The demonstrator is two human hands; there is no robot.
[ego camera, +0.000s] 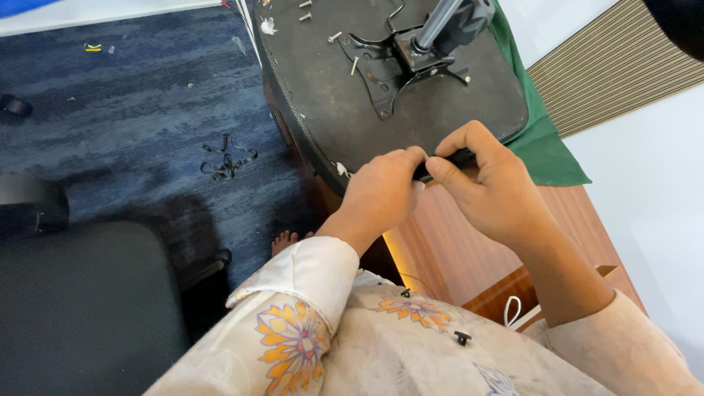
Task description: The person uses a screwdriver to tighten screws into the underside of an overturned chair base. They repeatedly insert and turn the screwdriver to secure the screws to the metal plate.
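An upturned black chair seat lies on a wooden table, with a metal mounting plate and a grey gas-lift cylinder fixed to its underside. Both hands meet at the seat's near edge. My left hand and my right hand together grip a small black rod-shaped part; most of it is hidden by the fingers. Loose screws lie on the seat near the plate.
A green cloth hangs from under the seat on the right. Blue carpet lies to the left, with a tangle of black strips. Another black chair stands at lower left. My bare toes show below the table edge.
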